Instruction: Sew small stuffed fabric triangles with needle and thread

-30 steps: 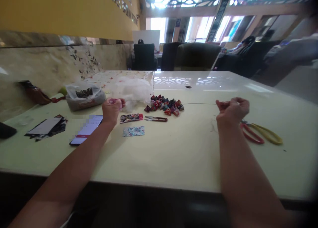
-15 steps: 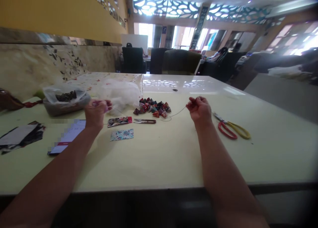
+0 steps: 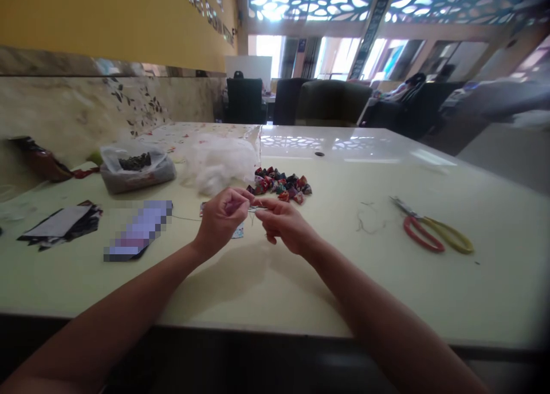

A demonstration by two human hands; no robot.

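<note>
My left hand (image 3: 224, 217) is closed in a pinch around a small purple piece of cloth (image 3: 234, 206), mostly covered by the fingers. Close against it, fingertips nearly meeting, my right hand (image 3: 287, 225) is also pinched; what lies between its fingers is too small to make out. A thin thread (image 3: 184, 217) runs out to the left of my left hand. Behind and below the hands, a light patterned cloth piece (image 3: 238, 231) is partly hidden. The thread snips are almost wholly covered by my hands. Just beyond lies a pile of small stuffed patterned cloth pieces (image 3: 283, 184).
Scissors (image 3: 432, 225) with red and yellow handles lie right, near loose thread (image 3: 370, 221). On the left are a phone (image 3: 140, 231), dark fabric scraps (image 3: 62, 225) and a plastic bag (image 3: 137, 179) of dark dried material. White stuffing (image 3: 217, 165) sits behind my hands.
My hands have come together from wide apart, the right one moving left. The thread once stretched from my right hand is no longer taut, and loose thread now lies near the scissors.
</note>
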